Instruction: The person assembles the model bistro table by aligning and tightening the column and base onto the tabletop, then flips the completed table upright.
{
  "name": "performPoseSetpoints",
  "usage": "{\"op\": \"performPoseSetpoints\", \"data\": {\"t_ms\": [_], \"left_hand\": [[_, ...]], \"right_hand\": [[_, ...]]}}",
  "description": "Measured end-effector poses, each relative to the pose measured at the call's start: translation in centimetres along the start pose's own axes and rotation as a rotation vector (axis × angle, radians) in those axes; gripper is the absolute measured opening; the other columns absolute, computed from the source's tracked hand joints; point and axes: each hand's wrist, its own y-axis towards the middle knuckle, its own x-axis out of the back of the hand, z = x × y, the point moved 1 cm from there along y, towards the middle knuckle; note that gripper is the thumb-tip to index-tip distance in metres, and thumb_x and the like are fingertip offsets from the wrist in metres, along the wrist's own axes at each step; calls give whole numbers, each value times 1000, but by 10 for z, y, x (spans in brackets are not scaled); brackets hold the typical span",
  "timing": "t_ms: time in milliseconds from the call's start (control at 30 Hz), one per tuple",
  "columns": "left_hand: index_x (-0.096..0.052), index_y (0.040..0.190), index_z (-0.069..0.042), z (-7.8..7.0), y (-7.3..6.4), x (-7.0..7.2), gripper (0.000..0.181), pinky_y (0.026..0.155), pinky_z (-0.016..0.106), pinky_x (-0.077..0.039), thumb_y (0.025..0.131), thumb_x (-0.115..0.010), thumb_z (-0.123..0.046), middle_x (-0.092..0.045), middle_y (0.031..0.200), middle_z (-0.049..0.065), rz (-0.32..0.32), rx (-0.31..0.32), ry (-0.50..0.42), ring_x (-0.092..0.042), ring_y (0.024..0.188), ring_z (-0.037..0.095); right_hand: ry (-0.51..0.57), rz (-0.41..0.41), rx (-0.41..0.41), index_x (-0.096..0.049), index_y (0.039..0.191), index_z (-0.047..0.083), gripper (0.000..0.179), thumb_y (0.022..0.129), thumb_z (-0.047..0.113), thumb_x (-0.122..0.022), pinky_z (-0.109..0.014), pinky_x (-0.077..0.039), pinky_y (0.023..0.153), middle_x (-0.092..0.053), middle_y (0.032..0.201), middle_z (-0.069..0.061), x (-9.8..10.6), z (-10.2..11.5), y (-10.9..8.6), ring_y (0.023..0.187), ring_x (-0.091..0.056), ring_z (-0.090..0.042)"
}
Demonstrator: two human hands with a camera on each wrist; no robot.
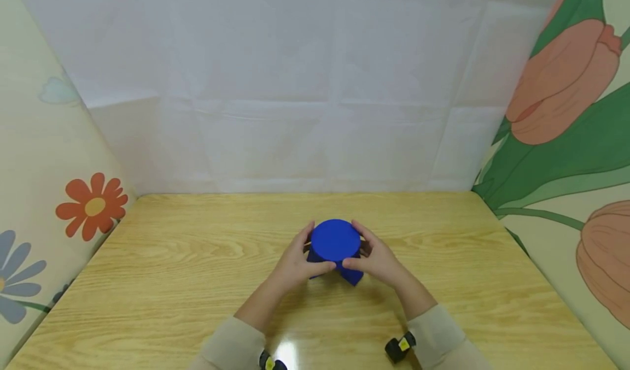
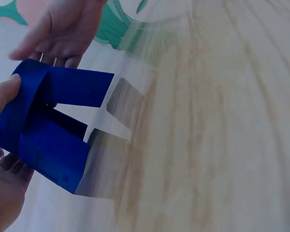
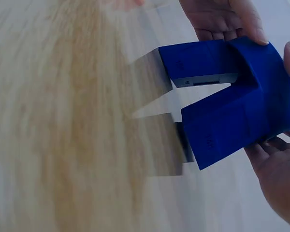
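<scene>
A small blue stool (image 1: 336, 240) with a round flat top and broad, flat legs is between my two hands. Its leg ends come right down at the wood table (image 2: 208, 121), which mirrors them. My left hand (image 1: 298, 262) grips it from the left, thumb (image 2: 7, 92) pressed on the near rim and fingers curled round the side. From the right, my right hand (image 1: 380, 259) holds it with fingers (image 3: 273, 147) bent round the side and thumb at the front rim. The far fingers of both hands are partly hidden behind the top.
A white sheet (image 1: 305, 86) hangs behind the table's back edge. Walls with painted flowers (image 1: 93, 206) stand at the left and right. A black wrist strap (image 1: 400, 345) shows at the right sleeve, another one (image 1: 270, 362) at the left.
</scene>
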Motion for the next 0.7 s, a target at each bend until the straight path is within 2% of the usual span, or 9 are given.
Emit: {"op": "performPoseSetpoints", "data": {"t_ms": [100,300,500,700], "left_hand": [[-22,155,-3,1,4,0,101,113,55,-35,78,-84,-25,-38,153,21,-2,10,-18,-40,139,39],[-25,155,-7,3,13,-1,95,113,57,-35,80,-81,-25,-31,157,19,-13,1,-15,-38,140,40],[-25,154,-5,5,22,1,92,113,57,-35,83,-79,-24,-31,157,21,-40,3,-11,-37,140,42],[-24,154,-2,6,33,0,91,113,56,-36,84,-78,-24,-31,156,22,-48,-6,-9,-37,141,42]], "right_hand": [[-1,-16,1,-20,155,4,99,81,29,-81,-55,-36,112,-23,159,-26,-1,-6,4,140,-33,-48],[49,-42,-60,-16,157,8,96,85,19,-78,-55,-28,116,-17,163,-19,1,-10,17,146,-25,-44],[68,-64,-80,-18,155,7,89,87,14,-75,-52,-24,119,-23,161,-18,4,-13,29,147,-25,-40],[69,-65,-67,-19,155,5,84,90,13,-71,-52,-25,119,-25,159,-22,6,-16,36,146,-26,-41]]}}
